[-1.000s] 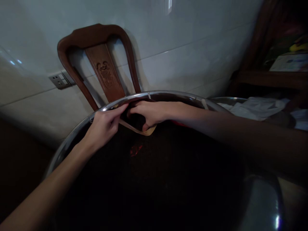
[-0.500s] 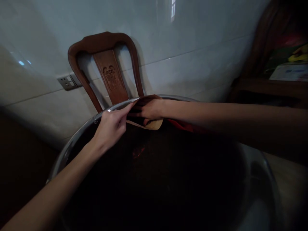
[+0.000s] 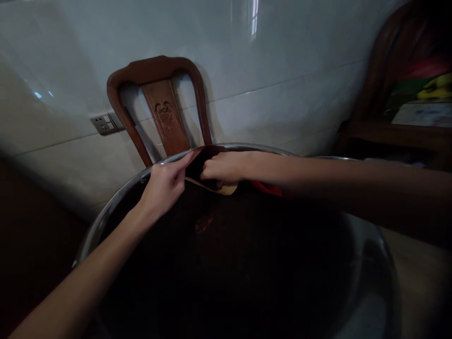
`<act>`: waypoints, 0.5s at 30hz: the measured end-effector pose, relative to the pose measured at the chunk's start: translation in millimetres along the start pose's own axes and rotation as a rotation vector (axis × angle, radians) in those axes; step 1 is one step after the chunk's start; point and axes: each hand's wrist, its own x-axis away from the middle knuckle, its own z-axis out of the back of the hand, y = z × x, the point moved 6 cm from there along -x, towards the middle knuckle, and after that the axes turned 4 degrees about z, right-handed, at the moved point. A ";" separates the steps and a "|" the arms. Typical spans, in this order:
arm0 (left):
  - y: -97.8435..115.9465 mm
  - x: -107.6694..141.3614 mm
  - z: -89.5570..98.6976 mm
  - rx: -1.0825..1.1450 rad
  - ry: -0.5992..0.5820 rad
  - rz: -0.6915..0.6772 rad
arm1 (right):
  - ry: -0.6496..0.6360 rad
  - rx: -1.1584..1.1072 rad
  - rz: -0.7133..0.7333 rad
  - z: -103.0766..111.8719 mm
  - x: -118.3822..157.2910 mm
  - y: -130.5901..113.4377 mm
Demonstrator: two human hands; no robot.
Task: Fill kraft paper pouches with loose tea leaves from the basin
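Note:
A brown paper bag [image 3: 230,189] lies on the dark round table [image 3: 243,268] near its far edge, with its mouth gaping toward me. My left hand [image 3: 164,183] pinches the left corner of the bag's mouth between thumb and index finger. At the opening, my right hand [image 3: 226,167] has its fingers curled in, partly inside the bag. Whatever those fingers hold, if anything, is hidden in the shadow. Something red [image 3: 269,188] shows under my right forearm, beside the bag; whether it belongs to the bag I cannot tell.
A shiny metal rim [image 3: 102,219] runs round the table. Behind it a carved wooden chair [image 3: 167,115] stands against the tiled wall [image 3: 282,47], beside a wall socket [image 3: 103,124]. At the right, a dark wooden chair [image 3: 376,70] bears a yellow item [image 3: 436,88] and a white box [image 3: 422,114].
My right hand has drawn back a little toward the bag's mouth, its stretched fingers now curled. My left hand keeps its hold on the bag's edge. The view has shifted slightly.

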 end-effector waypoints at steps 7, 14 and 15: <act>-3.0 0.9 -0.7 0.019 -0.003 -0.006 | -0.006 0.070 -0.067 -5.9 -12.9 -1.5; -12.8 0.3 3.8 0.028 0.027 0.021 | 0.117 -0.187 -0.148 39.2 16.2 -40.6; -13.0 0.3 3.4 0.038 0.021 0.014 | 0.109 -0.261 -0.134 43.8 22.9 -50.5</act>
